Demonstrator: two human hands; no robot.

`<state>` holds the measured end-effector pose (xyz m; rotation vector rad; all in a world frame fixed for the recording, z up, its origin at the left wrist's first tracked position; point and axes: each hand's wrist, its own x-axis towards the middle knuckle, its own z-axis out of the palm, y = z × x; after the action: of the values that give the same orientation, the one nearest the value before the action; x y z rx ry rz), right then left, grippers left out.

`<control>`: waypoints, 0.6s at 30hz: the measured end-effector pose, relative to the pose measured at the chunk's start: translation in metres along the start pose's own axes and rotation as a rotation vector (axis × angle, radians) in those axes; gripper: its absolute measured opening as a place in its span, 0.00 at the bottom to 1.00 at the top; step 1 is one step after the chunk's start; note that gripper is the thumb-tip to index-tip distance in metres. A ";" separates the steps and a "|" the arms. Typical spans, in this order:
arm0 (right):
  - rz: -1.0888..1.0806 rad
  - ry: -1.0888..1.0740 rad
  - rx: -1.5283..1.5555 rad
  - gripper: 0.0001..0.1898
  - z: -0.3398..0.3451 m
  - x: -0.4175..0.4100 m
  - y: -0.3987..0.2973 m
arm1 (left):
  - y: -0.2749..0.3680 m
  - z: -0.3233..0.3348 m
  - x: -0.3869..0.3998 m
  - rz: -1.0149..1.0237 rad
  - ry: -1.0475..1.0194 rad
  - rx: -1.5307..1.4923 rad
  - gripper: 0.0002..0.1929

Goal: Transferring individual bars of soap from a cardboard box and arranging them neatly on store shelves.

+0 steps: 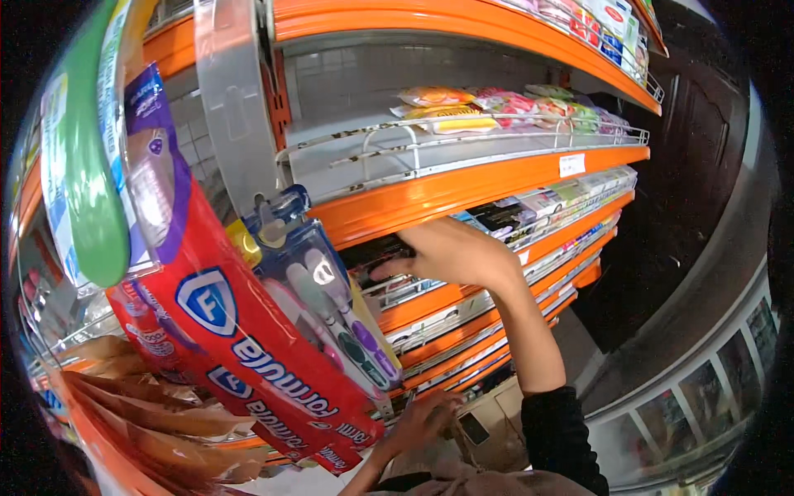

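My right hand (456, 251) reaches into a lower compartment beneath an orange-edged metal shelf (434, 192). Its thumb lies by dark goods there, and the fingers are partly hidden by the shelf edge. My left hand (425, 418) is lower down, blurred, near the ends of the lower shelves and the hanging toothbrush packs (338, 316). What it may hold is not clear. Red toothbrush packs (267, 353) with printed lettering hang at the left. On the shelf above my right hand, colourful plastic packets (459, 108) lie behind a wire rail (412, 152).
A clear plastic hanging strip (232, 93) and a green packaged item (93, 180) are at the left. Brown packets (167, 428) hang at lower left. A cardboard box (499, 428) with a dark phone-like object (474, 429) stands below. A dark carved door (682, 155) is at the right.
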<state>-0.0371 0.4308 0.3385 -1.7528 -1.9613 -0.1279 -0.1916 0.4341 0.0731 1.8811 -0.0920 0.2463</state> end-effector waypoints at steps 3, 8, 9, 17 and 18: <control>0.186 -0.255 -0.008 0.21 0.000 0.001 -0.002 | 0.003 -0.002 0.001 -0.017 0.054 -0.007 0.13; -0.129 0.207 -0.011 0.17 0.013 -0.012 -0.003 | 0.004 0.005 0.005 0.034 0.120 0.060 0.12; -0.005 0.141 -0.074 0.18 0.015 -0.019 -0.001 | 0.004 0.008 0.006 0.037 0.135 0.010 0.12; -0.370 0.874 -0.268 0.22 0.061 -0.055 -0.006 | 0.008 0.022 0.005 0.019 0.127 -0.006 0.10; -0.365 0.925 -0.339 0.22 0.064 -0.062 -0.007 | 0.012 0.022 0.006 0.014 0.123 -0.002 0.10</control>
<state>-0.0604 0.3984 0.2586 -1.1304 -1.5456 -1.2153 -0.1851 0.4102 0.0791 1.8597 -0.0212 0.3706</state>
